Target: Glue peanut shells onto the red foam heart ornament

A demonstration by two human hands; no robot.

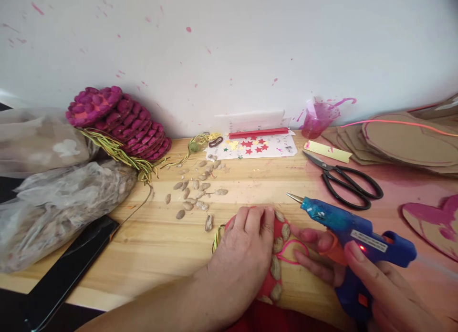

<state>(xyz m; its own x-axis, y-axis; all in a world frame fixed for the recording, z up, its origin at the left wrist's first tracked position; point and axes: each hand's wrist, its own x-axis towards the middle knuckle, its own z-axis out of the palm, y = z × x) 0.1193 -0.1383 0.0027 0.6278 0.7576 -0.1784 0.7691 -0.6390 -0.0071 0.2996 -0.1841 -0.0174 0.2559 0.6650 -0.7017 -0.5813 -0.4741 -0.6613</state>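
My right hand [390, 294] is closed around a blue hot glue gun [358, 236] with a small lit red light. The gun's metal nozzle points left, above the table. Fingertips of that hand reach beside a bright pink string loop [293, 241]. My left hand [246, 255] lies over a red disc [266, 289] edged with peanuts [275, 267], its fingers bent over the far edge; the fingertips are partly hidden. The loop joins the disc's right side. Yellow-green cords [216, 236] show at the disc's left. Loose peanuts [189, 198] are scattered beyond my left hand.
Black-handled scissors [352, 184] lie near cardboard ovals [404, 141]. A pink-stained cup [317, 119] and a paper with star cutouts [250, 148] stand by the wall. Leftward are stacked magenta peanut discs [125, 122], plastic bags [71, 198] and a black slab [71, 270].
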